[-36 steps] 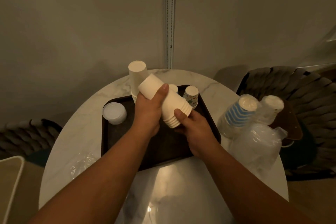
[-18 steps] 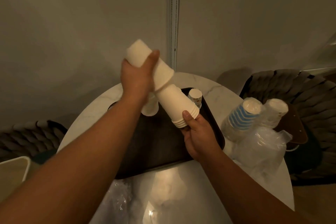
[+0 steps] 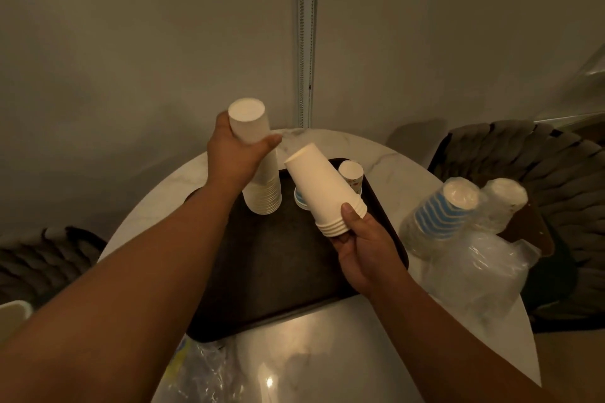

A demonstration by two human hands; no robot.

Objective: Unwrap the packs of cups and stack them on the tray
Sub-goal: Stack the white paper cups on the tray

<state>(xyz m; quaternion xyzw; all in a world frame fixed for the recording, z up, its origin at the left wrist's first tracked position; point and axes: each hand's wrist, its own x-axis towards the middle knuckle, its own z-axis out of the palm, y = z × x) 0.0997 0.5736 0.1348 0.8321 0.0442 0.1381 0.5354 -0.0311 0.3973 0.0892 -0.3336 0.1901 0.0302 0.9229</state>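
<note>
A dark tray (image 3: 278,271) lies on a round marble table (image 3: 327,353). My left hand (image 3: 234,154) grips the top of a tall stack of upside-down white paper cups (image 3: 262,180) standing at the tray's back left. My right hand (image 3: 363,249) holds a shorter tilted stack of white cups (image 3: 324,186) by its rims, above the tray's right side. Behind it on the tray are a small patterned cup stack (image 3: 352,175) and a blue-and-white cup (image 3: 299,199), partly hidden.
To the right of the tray sit a wrapped pack of blue-striped cups (image 3: 442,216), another wrapped pack (image 3: 501,199) and loose clear plastic (image 3: 474,278). Crumpled wrapping (image 3: 196,373) lies at the table's near left. Dark wicker chairs (image 3: 540,180) flank the table.
My left hand pulled part of the white cups off the stack in my right hand and lowered them onto the tall stack at the tray's back left. The right hand kept the remainder.
</note>
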